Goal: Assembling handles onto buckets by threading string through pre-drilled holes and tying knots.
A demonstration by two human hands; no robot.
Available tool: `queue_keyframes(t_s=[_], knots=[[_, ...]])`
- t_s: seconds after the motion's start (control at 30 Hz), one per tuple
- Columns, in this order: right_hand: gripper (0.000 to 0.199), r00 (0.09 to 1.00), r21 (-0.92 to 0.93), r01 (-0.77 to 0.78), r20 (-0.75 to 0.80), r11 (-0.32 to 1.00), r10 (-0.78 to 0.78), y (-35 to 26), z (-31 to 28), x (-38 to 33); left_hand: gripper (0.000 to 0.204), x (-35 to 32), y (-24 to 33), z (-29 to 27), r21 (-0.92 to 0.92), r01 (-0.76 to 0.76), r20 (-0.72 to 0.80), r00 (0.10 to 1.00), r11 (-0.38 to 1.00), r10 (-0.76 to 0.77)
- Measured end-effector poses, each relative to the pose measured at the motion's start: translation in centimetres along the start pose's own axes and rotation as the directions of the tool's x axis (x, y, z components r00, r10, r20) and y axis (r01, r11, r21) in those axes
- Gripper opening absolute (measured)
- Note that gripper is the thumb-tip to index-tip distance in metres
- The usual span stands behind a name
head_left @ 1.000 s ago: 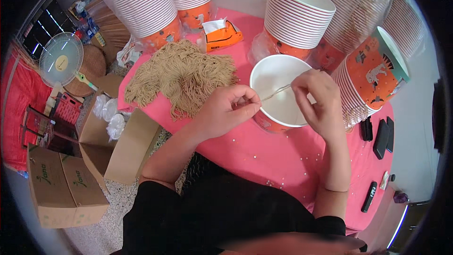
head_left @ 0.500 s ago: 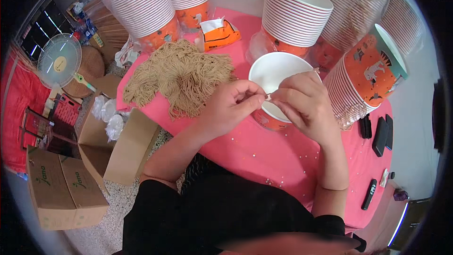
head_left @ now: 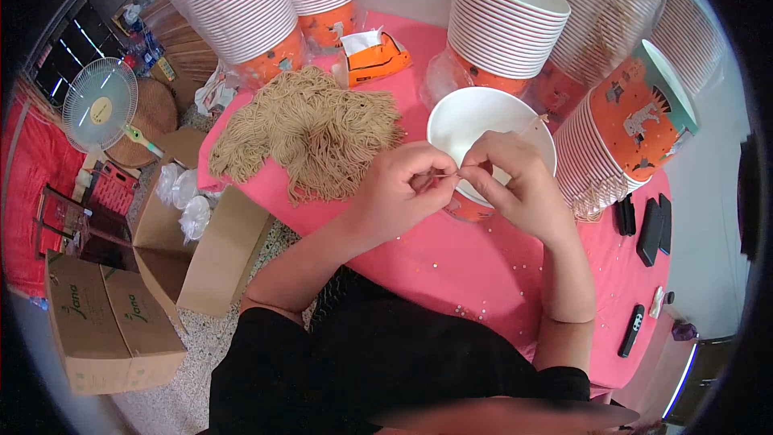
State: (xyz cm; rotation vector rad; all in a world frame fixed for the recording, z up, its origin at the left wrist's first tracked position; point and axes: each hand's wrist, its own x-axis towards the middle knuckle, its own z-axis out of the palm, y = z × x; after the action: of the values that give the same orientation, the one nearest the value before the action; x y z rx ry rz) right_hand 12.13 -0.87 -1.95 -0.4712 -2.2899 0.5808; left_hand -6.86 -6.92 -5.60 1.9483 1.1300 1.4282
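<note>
My left hand (head_left: 407,187) and my right hand (head_left: 515,181) meet over the near rim of a white-lined paper tub (head_left: 463,125). Both are closed, fingertips pinched together on what looks like the thin end of a string (head_left: 456,175); most of it is hidden by my fingers. At the tub's far right rim, a small knotted bit of string (head_left: 538,119) sticks out. The tub's orange printed outside shows below my hands. Left of the tub lies a big heap of tan cotton string (head_left: 310,133).
Tall stacks of paper tubs (head_left: 507,28) line the table's back. Another stack (head_left: 628,125) leans at the right, with loops of string (head_left: 597,196) beside it. An orange tissue pack (head_left: 377,56) lies behind the string heap. Black cases (head_left: 649,232) rest at right; an open cardboard box (head_left: 221,250) stands left.
My right hand's fingers have shifted slightly, bringing both hands' fingertips closer together at the string. The tub has moved a little to the right.
</note>
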Motion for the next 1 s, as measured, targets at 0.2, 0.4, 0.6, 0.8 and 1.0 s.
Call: queue_keyframes(t_s=[0.2, 0.4, 0.6, 0.8, 1.0], knots=[[0.012, 0.958, 0.261, -0.275, 0.158, 0.925, 0.24, -0.4, -0.2, -0.1, 0.014, 0.1, -0.5, 0.4, 0.251, -0.312, -0.109, 0.931, 0.916, 0.347], [0.01, 0.905, 0.312, -0.413, 0.245, 0.855, 0.348, -0.1, -0.5, -0.4, 0.013, 0.1, -0.4, 0.6, 0.222, -0.309, -0.125, 0.932, 0.925, 0.341], [0.011, 0.963, 0.219, -0.27, 0.061, 0.938, 0.263, -1.1, -0.1, -0.2, 0.006, -0.1, -1.4, 0.7, -0.428, 0.185, 0.001, 0.979, 0.885, -0.204], [0.01, 0.983, 0.185, -0.179, -0.01, 0.966, 0.184, -1.4, 0.6, -0.2, 0.003, 0.5, -0.8, -1.2, -0.605, 0.517, 0.362, 0.856, 0.605, -0.369], [0.015, 0.993, 0.067, 0.09, -0.077, 0.994, -0.085, -0.7, 0.8, 0.0, 0.004, 0.4, -0.6, -1.3, -0.69, 0.586, 0.438, 0.805, 0.425, -0.4]])
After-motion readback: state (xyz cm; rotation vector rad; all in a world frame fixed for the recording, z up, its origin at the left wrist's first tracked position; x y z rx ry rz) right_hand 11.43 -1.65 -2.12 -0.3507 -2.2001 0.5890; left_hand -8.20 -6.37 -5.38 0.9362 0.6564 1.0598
